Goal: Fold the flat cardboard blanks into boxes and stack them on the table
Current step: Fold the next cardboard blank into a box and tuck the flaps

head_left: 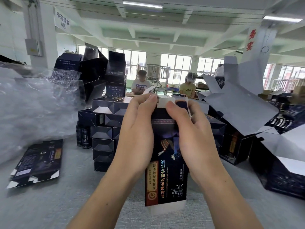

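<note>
Two hands folding the top flaps of a dark printed box at frame centre.

The left hand and right hand reach forward, thumbs and fingers pinching the white flaps of the box. It stands lengthwise, upper end away, before the stacked boxes on the grey table.

- My feed is bright and even: ceiling tube lights overhead, and far windows blown out to white.
- Shadows on the surface are soft and faint.
- Wide-angle distortion bends the edges; the pillar leans.
- The plastic wrap and flat blank at left smear with blur; the box at centre reads sharper.
</note>
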